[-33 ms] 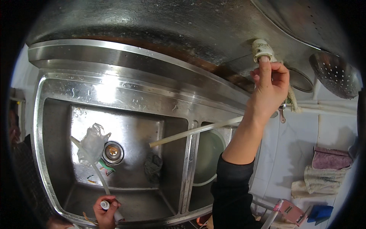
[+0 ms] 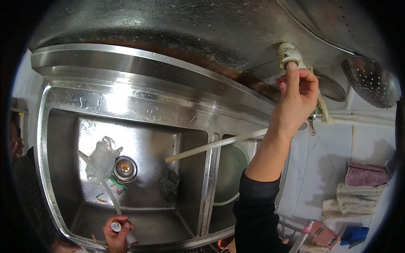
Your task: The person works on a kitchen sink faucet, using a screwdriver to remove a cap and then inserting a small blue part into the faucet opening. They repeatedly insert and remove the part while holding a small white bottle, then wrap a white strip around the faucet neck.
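My right hand [image 2: 297,86] reaches up to the wall at the right, its thumb and fingers closed on the lower end of a white ribbed plastic pipe fitting [image 2: 289,51]. At the sink's front edge, my left hand [image 2: 117,236] is wrapped round a white tube with a round end [image 2: 116,226]. A pale hose [image 2: 110,196] runs from beside that hand to a crumpled clear plastic bag [image 2: 102,158] in the left basin. Another pale hose [image 2: 211,146] lies across the basin divider; my right forearm hides its far end.
The steel sink [image 2: 139,95] has a drain [image 2: 125,168] with scraps, a green-handled tool [image 2: 117,182] and a dark mesh scrubber [image 2: 169,184] near it. A round bowl [image 2: 236,168] stands in the right basin. Strainer [image 2: 371,82] and cloths [image 2: 363,189] hang at the right.
My right hand and the fitting appear shifted very slightly left in the picture. The grip of both hands is the same.
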### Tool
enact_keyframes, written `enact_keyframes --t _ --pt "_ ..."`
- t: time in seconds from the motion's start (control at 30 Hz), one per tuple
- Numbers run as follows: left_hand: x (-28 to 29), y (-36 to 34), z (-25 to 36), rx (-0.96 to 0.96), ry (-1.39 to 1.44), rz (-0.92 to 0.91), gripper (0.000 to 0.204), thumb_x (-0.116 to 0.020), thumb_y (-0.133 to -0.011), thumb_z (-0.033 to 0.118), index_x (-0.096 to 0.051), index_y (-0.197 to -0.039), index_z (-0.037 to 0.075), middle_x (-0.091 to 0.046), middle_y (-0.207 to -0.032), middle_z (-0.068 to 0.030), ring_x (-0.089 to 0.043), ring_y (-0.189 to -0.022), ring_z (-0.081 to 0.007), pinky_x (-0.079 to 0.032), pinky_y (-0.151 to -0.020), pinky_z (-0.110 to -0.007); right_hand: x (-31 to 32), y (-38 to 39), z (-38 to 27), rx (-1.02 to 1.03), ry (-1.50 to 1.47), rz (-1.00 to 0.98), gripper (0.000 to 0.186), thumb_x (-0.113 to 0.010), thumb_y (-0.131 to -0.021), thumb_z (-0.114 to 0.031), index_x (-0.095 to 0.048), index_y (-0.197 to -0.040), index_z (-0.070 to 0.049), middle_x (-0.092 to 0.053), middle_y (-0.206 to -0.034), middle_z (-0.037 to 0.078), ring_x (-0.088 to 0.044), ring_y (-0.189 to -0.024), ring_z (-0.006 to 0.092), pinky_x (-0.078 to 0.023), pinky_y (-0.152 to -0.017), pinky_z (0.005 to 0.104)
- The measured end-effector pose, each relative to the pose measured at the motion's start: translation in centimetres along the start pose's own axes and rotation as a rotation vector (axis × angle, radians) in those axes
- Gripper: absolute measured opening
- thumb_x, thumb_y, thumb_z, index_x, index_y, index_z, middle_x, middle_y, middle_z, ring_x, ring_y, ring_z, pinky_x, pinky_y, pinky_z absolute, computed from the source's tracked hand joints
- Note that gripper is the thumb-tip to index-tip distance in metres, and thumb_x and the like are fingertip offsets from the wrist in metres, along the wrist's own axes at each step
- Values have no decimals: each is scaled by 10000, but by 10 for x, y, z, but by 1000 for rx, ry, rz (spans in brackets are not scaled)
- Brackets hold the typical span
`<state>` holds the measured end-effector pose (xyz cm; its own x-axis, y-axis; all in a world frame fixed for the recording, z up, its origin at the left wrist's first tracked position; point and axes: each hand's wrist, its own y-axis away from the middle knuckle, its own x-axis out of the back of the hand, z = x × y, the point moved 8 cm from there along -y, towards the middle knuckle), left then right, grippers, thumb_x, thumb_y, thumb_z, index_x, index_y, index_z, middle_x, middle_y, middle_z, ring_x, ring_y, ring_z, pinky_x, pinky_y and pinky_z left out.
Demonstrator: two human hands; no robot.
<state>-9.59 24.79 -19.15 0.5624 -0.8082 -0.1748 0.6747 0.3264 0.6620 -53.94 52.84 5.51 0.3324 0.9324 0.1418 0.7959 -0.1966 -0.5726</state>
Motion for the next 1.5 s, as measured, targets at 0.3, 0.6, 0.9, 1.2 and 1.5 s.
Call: enact_keyframes --t 0.3,0.6,0.9,1.2,1.5 --pt "-2 2 6 -23 -51 0 189 -693 -881 78 -624 -1039 0 -628 -788 -71 -615 -732 -156 -473 -692 -297 0 41 -31 579 529 11 235 -700 -930 -65 -702 -1160 -22 -629 -985 76 -574 -709 115 -492 -670 241" --pt "-1 4 2 -8 -45 1 199 -691 -874 76 -628 -1047 1 -621 -796 -67 -606 -748 -154 -474 -709 -298 -17 39 -35 696 840 -52 308 -705 -910 -67 -710 -1217 -84 -617 -983 94 -602 -690 151 -513 -579 284" --pt "-9 2 -3 4 -32 -2 212 -711 -872 88 -631 -1042 -9 -627 -794 -72 -610 -741 -163 -475 -703 -305 -15 43 -38 825 828 -62 334 -704 -900 -56 -709 -1231 -94 -625 -966 102 -618 -718 181 -517 -577 293" --pt "-7 -1 -3 8 -60 -2 217 -721 -882 113 -632 -1040 -6 -630 -782 -67 -608 -728 -154 -475 -689 -304 -12 37 -25 498 562 -125 324 -642 -941 -26 -665 -1263 2 -655 -951 108 -582 -716 157 -488 -653 268" --pt "1 -2 -2 18 -35 -1 215 -722 -881 111 -631 -1042 1 -630 -797 -70 -608 -740 -153 -479 -697 -297 -22 46 -27 665 697 -63 341 -628 -957 -31 -633 -1292 33 -650 -982 127 -599 -747 175 -505 -676 288"
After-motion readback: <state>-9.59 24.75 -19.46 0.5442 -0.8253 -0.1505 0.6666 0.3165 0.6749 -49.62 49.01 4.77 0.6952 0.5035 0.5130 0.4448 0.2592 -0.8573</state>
